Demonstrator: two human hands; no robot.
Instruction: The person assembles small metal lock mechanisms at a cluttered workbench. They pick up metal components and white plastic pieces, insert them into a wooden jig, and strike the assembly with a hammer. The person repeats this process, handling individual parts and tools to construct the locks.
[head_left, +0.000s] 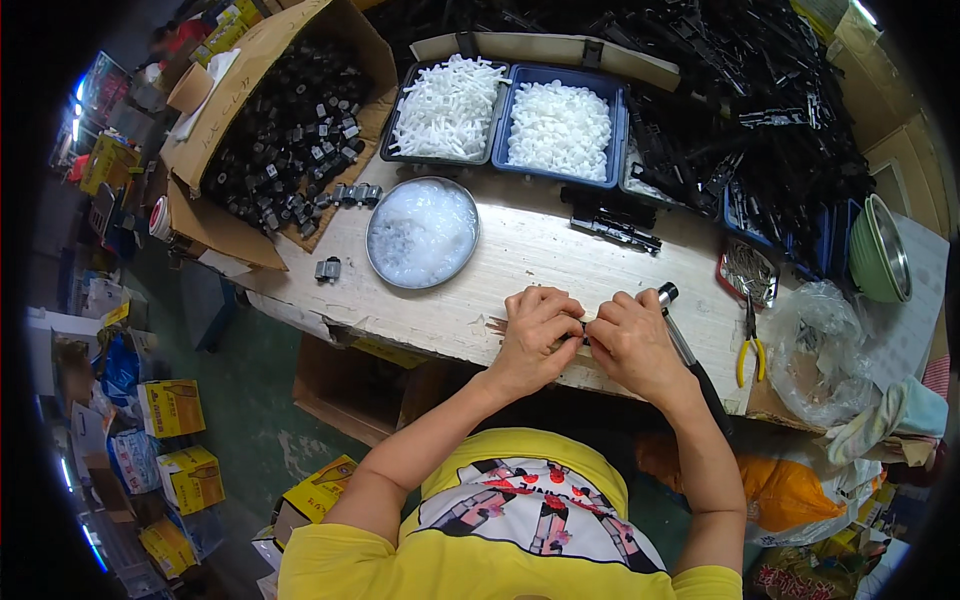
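My left hand [540,335] and my right hand [637,345] meet over the front edge of the worktable. Both have their fingers closed in a pinch around a small dark part [584,338], mostly hidden by the fingertips, so its kind cannot be told. Right beside my right hand lies a hammer [681,335], with a shiny metal head and a black handle reaching past the table edge. Beyond my hands, a cluster of black plastic assemblies [615,225] rests on the tabletop.
A round dish [476,222] of whitish, translucent paste stands left of centre. Behind it are a black bin [387,150] of white pegs and a blue bin [620,150] of small white pieces. Small black-grey blocks [290,150] fill a carton; yellow-handled pliers [750,350] lie right.
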